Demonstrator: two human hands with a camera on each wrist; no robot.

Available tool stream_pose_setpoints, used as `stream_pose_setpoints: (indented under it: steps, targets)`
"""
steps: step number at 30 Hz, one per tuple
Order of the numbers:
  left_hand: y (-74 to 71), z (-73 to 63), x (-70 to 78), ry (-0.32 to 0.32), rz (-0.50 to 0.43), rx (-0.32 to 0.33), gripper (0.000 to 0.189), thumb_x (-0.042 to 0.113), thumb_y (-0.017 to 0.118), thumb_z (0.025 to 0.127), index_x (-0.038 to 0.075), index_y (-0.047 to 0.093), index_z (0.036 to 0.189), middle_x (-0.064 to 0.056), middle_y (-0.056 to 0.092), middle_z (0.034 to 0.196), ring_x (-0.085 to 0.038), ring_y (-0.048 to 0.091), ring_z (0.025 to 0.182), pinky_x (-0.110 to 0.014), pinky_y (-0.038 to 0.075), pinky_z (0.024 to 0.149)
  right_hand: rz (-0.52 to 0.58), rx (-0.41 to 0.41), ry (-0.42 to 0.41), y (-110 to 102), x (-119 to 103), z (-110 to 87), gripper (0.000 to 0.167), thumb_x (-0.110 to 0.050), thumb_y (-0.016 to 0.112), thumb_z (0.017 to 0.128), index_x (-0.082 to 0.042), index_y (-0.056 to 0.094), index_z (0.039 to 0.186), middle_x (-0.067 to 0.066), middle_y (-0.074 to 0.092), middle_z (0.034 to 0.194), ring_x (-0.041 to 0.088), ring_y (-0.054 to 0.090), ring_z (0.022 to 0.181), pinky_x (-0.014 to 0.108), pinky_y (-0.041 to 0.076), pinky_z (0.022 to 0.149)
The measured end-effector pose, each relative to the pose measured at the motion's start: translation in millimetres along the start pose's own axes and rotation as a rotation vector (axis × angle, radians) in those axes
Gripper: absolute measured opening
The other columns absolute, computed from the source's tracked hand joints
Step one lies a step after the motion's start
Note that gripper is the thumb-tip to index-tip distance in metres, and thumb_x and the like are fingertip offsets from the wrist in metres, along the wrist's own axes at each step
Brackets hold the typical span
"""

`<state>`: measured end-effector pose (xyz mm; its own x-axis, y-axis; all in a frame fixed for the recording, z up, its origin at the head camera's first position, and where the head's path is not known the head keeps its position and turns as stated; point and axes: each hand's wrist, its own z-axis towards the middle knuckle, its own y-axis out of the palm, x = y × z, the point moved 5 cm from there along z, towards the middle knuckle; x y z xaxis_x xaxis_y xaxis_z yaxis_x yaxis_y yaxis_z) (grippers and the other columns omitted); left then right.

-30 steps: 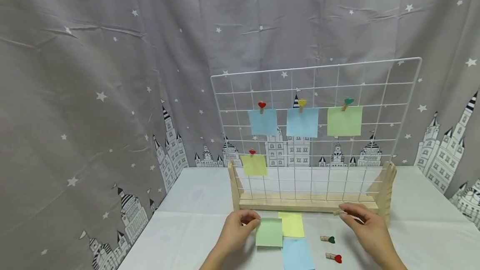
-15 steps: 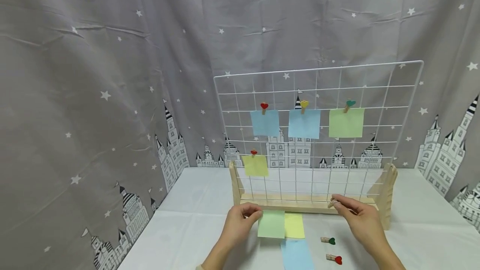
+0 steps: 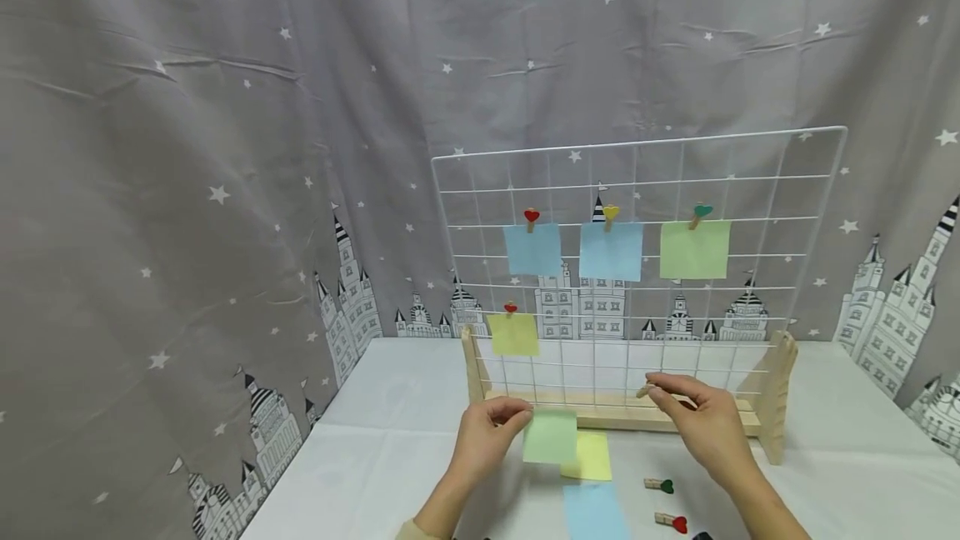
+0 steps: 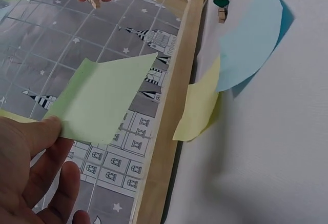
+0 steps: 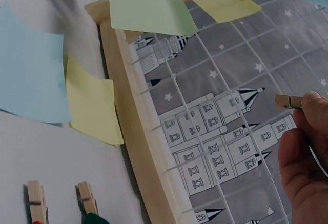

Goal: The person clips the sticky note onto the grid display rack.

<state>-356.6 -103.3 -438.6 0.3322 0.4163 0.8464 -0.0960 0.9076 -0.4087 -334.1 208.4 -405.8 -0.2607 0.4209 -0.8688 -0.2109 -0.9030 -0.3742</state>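
Observation:
My left hand (image 3: 486,438) pinches a green sticky note (image 3: 550,437) by its left edge, holding it off the table in front of the rack's wooden base. Between thumb and fingers of my right hand (image 3: 703,423) is a small wooden clothespin (image 5: 288,101); its other end is hidden in the grip. Both hands are near the white wire grid (image 3: 637,323). Clipped to the grid are two blue notes (image 3: 533,249), a green note (image 3: 694,250) and a yellow note (image 3: 513,334), each under a heart clothespin.
On the white table lie a yellow note (image 3: 589,457) and a blue note (image 3: 596,512). To their right are a green-heart clothespin (image 3: 659,486) and a red-heart clothespin (image 3: 671,522). A wooden stand (image 3: 777,398) bears the grid, with a grey curtain (image 3: 225,148) behind.
My left hand has lifted the green note up and slightly right, off the spot beside the yellow note. My right hand has moved left and up with the clothespin.

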Motion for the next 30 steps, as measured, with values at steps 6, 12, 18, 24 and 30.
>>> stream_pose_setpoints:
  steps: [6, 12, 18, 24, 30]
  targets:
    - [3.2, 7.6, 5.8, -0.032, -0.036, 0.004, 0.007, 0.018, 0.08, 0.089, 0.014, 0.082, 0.095, -0.001, 0.076, 0.087, -0.006, 0.058, 0.074, -0.019, 0.048, 0.065, 0.042, -0.017, -0.008, 6.0, -8.8, 6.0, 0.036, -0.031, 0.07, 0.1, -0.009, 0.073, 0.128, 0.012, 0.071, 0.132, -0.019, 0.055, 0.103, 0.01, 0.051, 0.086]
    - [4.2, 15.0, 14.4, -0.029, -0.051, 0.02, 0.008, 0.02, 0.08, 0.09, 0.015, 0.082, 0.095, 0.0, 0.076, 0.088, -0.006, 0.057, 0.073, -0.019, 0.047, 0.061, 0.098, -0.013, 0.03, 12.6, -16.9, 12.4, 0.036, -0.03, 0.071, 0.099, -0.01, 0.073, 0.128, 0.012, 0.069, 0.135, -0.012, 0.062, 0.1, 0.014, 0.054, 0.083]
    - [8.9, 19.3, 17.3, 0.003, -0.054, 0.034, 0.006, 0.018, 0.08, 0.09, 0.014, 0.082, 0.094, -0.001, 0.077, 0.09, -0.006, 0.055, 0.071, -0.018, 0.043, 0.058, 0.149, 0.003, 0.007, 19.3, -25.4, 14.0, 0.034, -0.025, 0.072, 0.098, -0.005, 0.073, 0.126, 0.014, 0.071, 0.131, -0.012, 0.064, 0.098, 0.014, 0.054, 0.083]
    - [12.8, 22.2, 20.8, -0.004, -0.047, 0.044, 0.008, 0.022, 0.079, 0.091, 0.017, 0.082, 0.096, 0.001, 0.078, 0.094, -0.007, 0.056, 0.072, -0.019, 0.044, 0.059, 0.136, 0.032, 0.018, 22.0, -31.5, 15.2, 0.03, -0.021, 0.074, 0.097, -0.006, 0.075, 0.123, 0.013, 0.073, 0.128, -0.008, 0.065, 0.093, 0.018, 0.055, 0.076]
    - [11.6, 26.5, 26.9, 0.001, -0.029, 0.067, 0.008, 0.023, 0.078, 0.092, 0.02, 0.082, 0.098, 0.004, 0.078, 0.099, -0.008, 0.058, 0.078, -0.021, 0.048, 0.067, 0.132, 0.036, 0.022, 27.2, -36.1, 20.3, 0.03, -0.022, 0.076, 0.095, -0.007, 0.076, 0.121, 0.013, 0.073, 0.128, -0.004, 0.065, 0.089, 0.021, 0.05, 0.065]
